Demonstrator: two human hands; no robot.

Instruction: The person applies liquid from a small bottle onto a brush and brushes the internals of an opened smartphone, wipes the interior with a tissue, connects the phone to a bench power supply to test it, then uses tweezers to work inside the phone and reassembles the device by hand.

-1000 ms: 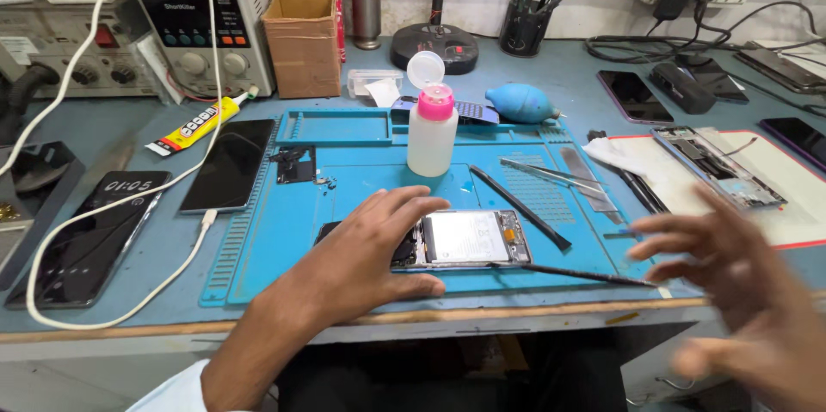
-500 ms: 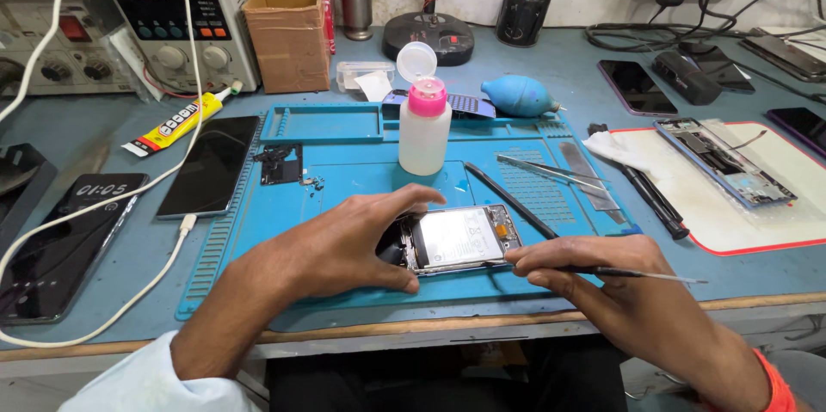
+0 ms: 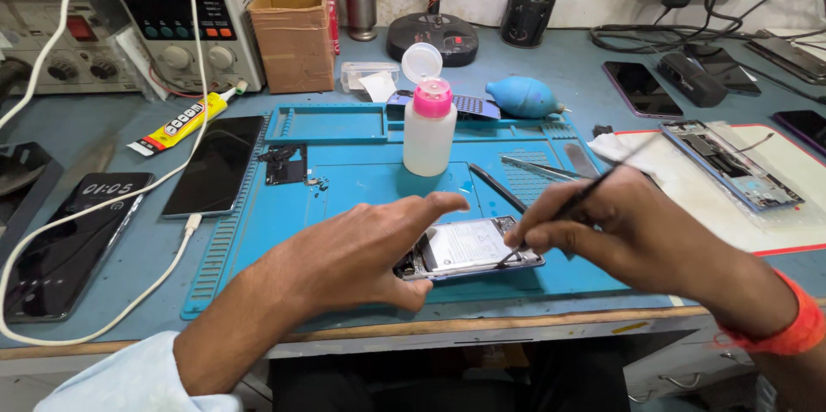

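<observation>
A bright blue rubber work mat [image 3: 344,197] with a ribbed left edge covers the duller grey-blue tabletop [image 3: 551,68], carrying a white plastic bottle with a pink cap [image 3: 429,124], a silver-framed opened phone with a pale grey inside [image 3: 469,249] and, at its back edge, a teal rubber blower bulb [image 3: 522,96].

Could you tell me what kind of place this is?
Most likely a phone repair bench. The left hand steadies an opened phone on a blue work mat while the right hand works a thin tool into it; a bench power supply stands behind.
</observation>
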